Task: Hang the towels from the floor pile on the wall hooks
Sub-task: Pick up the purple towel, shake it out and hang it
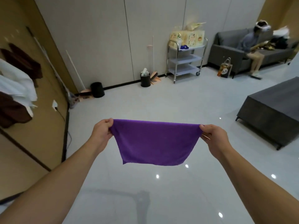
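Note:
A purple towel (pixel 155 143) hangs spread out in the air in front of me, above the glossy floor. My left hand (pixel 102 135) pinches its upper left corner and my right hand (pixel 213 136) pinches its upper right corner, so the top edge is stretched nearly straight. On the tan wall at the left hang a dark brown towel (pixel 22 62), a white towel (pixel 17 83) and another brown towel (pixel 13 110). The hooks under them are hidden. No floor pile is in view.
A dark low table (pixel 273 113) stands at the right. Along the far wall are two black bins (pixel 97 89), brooms, and a metal cart (pixel 186 60). A person sits on a grey sofa (pixel 226 50) at the back right. A cable hangs from a wall socket (pixel 54 105).

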